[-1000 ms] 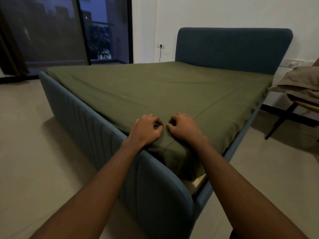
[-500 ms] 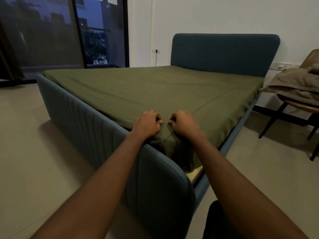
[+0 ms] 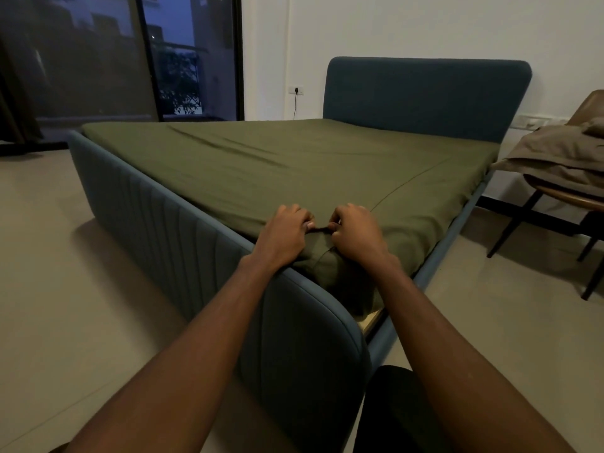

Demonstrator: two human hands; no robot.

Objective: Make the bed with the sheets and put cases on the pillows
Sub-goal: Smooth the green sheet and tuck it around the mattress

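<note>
An olive green sheet (image 3: 294,168) covers the mattress of a blue upholstered bed (image 3: 157,207) with a tall blue headboard (image 3: 425,96). I stand at the bed's near corner. My left hand (image 3: 282,235) and my right hand (image 3: 354,235) lie side by side on that corner, fingers curled into a small fold of the green sheet between them. Below my hands the sheet hangs loosely over the mattress corner. No pillows show on the bed.
A brown chair (image 3: 562,197) at the right carries a heap of beige-brown cloth (image 3: 555,155). A glass door (image 3: 98,57) fills the far left wall. A wall socket (image 3: 295,90) with a cable sits left of the headboard. Pale floor surrounds the bed.
My hands stay on the corner, pinching the sheet a little tighter into a fold. The view has shifted slightly left and back, and ripples show in the sheet's far left part.
</note>
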